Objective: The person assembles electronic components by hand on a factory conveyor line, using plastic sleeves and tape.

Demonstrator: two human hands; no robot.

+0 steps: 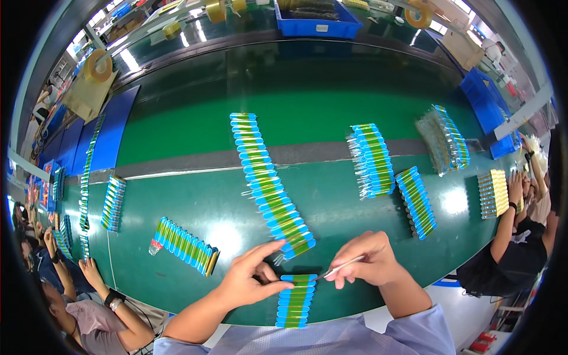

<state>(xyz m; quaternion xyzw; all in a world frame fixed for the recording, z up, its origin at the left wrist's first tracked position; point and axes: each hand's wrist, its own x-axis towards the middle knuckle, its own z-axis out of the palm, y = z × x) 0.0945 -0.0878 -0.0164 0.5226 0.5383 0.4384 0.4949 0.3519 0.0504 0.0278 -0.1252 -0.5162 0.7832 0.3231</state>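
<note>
Right hand (367, 259) pinching thin stick (342, 269); left hand (251, 278) pressing packet row (296, 299) at counter (207, 207) near edge; slipping risks scattering packets.

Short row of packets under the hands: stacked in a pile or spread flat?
Spread flat. The short row of blue-and-green packets lies overlapped along the green belt; the left hand presses its top packet, the right hand holds a thin stick.

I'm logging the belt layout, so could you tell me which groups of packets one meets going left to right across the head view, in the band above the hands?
Short leaning row → fanned row → long diagonal row → upright batch → slanted batch → clear-wrapped pile → yellow batch.
</note>
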